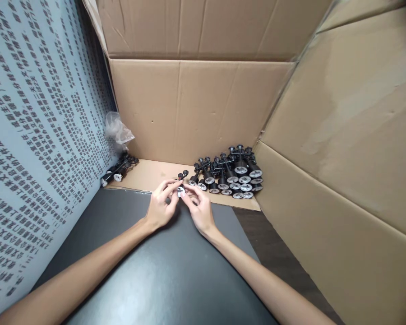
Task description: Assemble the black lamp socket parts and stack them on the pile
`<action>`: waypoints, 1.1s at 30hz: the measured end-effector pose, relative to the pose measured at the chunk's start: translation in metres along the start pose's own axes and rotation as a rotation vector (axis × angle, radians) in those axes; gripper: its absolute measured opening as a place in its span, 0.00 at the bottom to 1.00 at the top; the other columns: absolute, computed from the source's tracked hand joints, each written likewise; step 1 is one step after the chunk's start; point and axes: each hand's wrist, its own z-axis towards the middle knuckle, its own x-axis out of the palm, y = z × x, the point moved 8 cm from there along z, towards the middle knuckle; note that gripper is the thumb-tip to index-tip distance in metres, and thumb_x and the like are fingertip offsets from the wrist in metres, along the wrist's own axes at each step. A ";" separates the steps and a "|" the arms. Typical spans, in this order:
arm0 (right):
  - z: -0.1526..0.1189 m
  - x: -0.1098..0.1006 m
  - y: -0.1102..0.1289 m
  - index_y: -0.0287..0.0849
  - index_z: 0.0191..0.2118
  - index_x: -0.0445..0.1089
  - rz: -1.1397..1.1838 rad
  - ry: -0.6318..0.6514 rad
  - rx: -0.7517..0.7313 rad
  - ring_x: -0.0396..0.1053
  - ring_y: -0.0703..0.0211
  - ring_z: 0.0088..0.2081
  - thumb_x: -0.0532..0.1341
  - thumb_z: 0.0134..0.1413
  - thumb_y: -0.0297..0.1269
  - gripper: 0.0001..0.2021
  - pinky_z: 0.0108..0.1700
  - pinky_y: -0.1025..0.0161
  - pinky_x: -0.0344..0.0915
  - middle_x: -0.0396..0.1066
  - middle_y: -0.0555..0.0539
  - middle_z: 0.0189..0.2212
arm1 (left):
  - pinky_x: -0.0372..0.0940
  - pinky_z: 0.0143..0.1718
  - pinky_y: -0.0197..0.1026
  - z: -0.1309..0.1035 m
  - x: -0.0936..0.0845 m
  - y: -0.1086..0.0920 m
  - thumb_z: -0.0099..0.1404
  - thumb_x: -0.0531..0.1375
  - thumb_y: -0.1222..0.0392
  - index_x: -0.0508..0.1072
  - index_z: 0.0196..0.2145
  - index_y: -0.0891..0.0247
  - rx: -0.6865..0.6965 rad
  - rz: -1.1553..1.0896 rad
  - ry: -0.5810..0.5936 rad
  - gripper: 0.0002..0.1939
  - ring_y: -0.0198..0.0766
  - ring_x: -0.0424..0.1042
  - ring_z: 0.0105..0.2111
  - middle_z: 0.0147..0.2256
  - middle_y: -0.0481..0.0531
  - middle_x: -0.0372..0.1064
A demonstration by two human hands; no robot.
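Between both hands is a black part with a round white end face (181, 192), its dark knobbed stem pointing away from me. My left hand (163, 202) grips it from the left, thumb and fingers closed around its side. From the right, my right hand (199, 208) pinches the same part, the thumb at the white face. Fingers cover most of its body. Just beyond my right hand lies a stacked pile of like black parts (232, 176), white round ends facing me.
A smaller group of similar black parts (120, 169) lies at the left, below a clear plastic bag (117, 128). Cardboard walls (203, 108) stand behind and at the right. A printed light-blue board (43, 113) rises at the left. A dark grey mat (162, 271) covers the tabletop.
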 end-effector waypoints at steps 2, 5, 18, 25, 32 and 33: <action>0.000 0.000 -0.001 0.42 0.44 0.73 0.003 0.004 0.005 0.71 0.57 0.39 0.64 0.53 0.42 0.14 0.38 0.63 0.69 0.72 0.44 0.39 | 0.70 0.46 0.40 0.000 0.000 0.000 0.68 0.54 0.67 0.73 0.50 0.61 0.002 -0.002 -0.001 0.15 0.36 0.73 0.44 0.46 0.55 0.71; -0.001 0.000 -0.002 0.42 0.45 0.73 0.002 0.010 0.013 0.71 0.57 0.41 0.64 0.54 0.42 0.14 0.38 0.63 0.69 0.72 0.44 0.40 | 0.71 0.46 0.40 -0.001 0.000 0.001 0.68 0.54 0.67 0.73 0.50 0.60 0.001 -0.004 -0.002 0.15 0.37 0.74 0.44 0.46 0.55 0.71; 0.000 0.002 0.000 0.43 0.46 0.73 -0.061 0.019 -0.012 0.73 0.56 0.41 0.61 0.58 0.47 0.16 0.41 0.60 0.71 0.71 0.42 0.45 | 0.73 0.37 0.35 -0.001 0.001 0.005 0.69 0.54 0.64 0.73 0.50 0.61 -0.069 -0.032 0.017 0.14 0.35 0.74 0.42 0.45 0.55 0.70; 0.000 0.003 -0.005 0.42 0.47 0.71 -0.105 0.029 -0.003 0.73 0.55 0.41 0.59 0.59 0.47 0.17 0.41 0.60 0.71 0.70 0.42 0.45 | 0.72 0.31 0.33 -0.001 0.002 0.005 0.69 0.54 0.64 0.74 0.50 0.60 -0.088 -0.056 0.031 0.14 0.34 0.74 0.39 0.45 0.55 0.70; 0.001 0.003 -0.007 0.43 0.49 0.71 -0.142 0.035 -0.008 0.74 0.56 0.39 0.57 0.61 0.47 0.17 0.42 0.57 0.71 0.69 0.41 0.46 | 0.74 0.34 0.35 -0.002 0.004 0.008 0.69 0.54 0.64 0.74 0.49 0.61 -0.109 -0.085 0.038 0.14 0.35 0.74 0.41 0.45 0.55 0.70; 0.001 0.003 -0.007 0.43 0.49 0.71 -0.143 0.033 -0.008 0.74 0.55 0.39 0.57 0.61 0.47 0.17 0.43 0.57 0.72 0.69 0.41 0.47 | 0.74 0.36 0.36 -0.002 0.004 0.009 0.69 0.54 0.64 0.74 0.49 0.61 -0.112 -0.082 0.038 0.14 0.35 0.74 0.42 0.45 0.55 0.70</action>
